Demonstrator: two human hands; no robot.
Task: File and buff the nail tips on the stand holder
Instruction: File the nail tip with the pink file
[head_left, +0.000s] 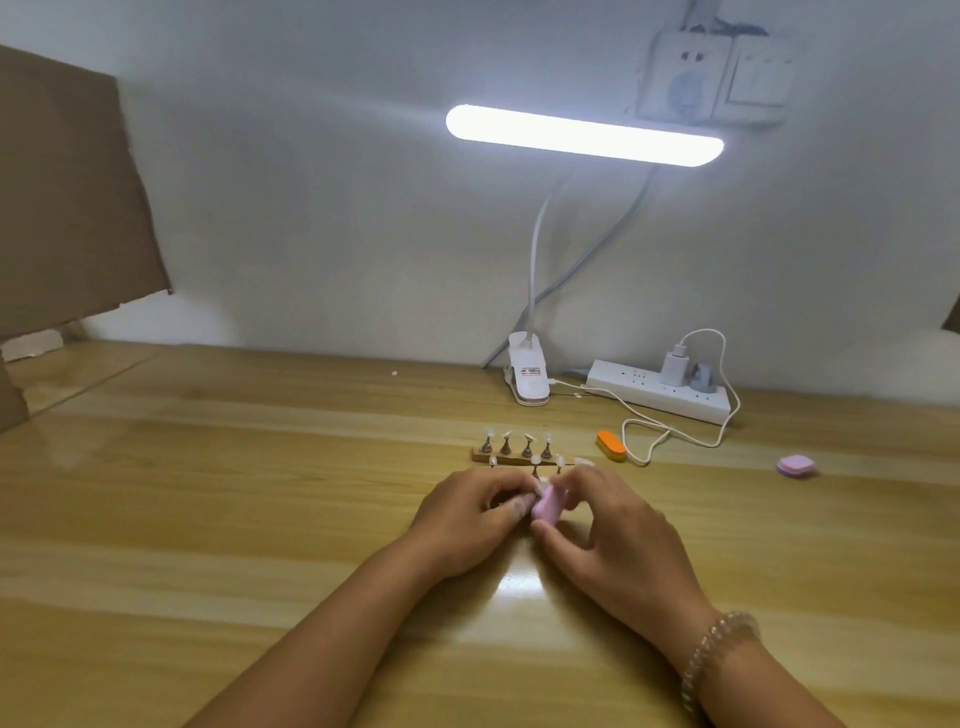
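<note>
1. The right hand (608, 530) pinched a small pink buffer block (546, 508) between thumb and curled fingers, just in front of the stand holder (498, 457) on the tabletop (234, 493).
2. The left hand (467, 512) had its fingers curled in against the block's far end. Blur hid whether they pinched a nail tip or only steadied one, so I cannot tell.
3. The nail tips (506, 435) stood on small pegs in two rows on the holder. The front row sat close to both hands.
4. To do this step well, I judge the left fingers should brace the peg low so the tip cannot wobble.
5. The block should probably pass lightly along the tip's edge in short strokes, since the tips look thin and could pop off.
6. Resting both wrists on the tabletop would likely keep the strokes even.
7. An orange block (610, 446) lay right of the holder. A second pink block (795, 466) lay well apart, further right.
</note>
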